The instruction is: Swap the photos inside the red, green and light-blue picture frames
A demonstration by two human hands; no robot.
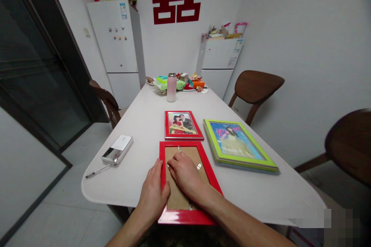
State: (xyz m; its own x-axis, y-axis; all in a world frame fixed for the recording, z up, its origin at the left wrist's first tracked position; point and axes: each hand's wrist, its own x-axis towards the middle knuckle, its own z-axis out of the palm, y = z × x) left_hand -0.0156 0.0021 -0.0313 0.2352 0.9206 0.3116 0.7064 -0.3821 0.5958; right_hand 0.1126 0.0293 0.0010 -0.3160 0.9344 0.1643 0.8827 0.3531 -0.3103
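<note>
My left hand [153,195] lies flat on the 9 o'clock edge of the face-down red rectangular picture frame [185,217]. My right hand [185,175] rests on its backing, fingers together, clasping nothing. The frame's long axis runs 12 to 6.

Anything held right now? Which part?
Nothing lifted. Left hand lies flat on the left rail of the face-down red frame; right hand fingertips sit on its backing board, a pinch there cannot be told.
</note>
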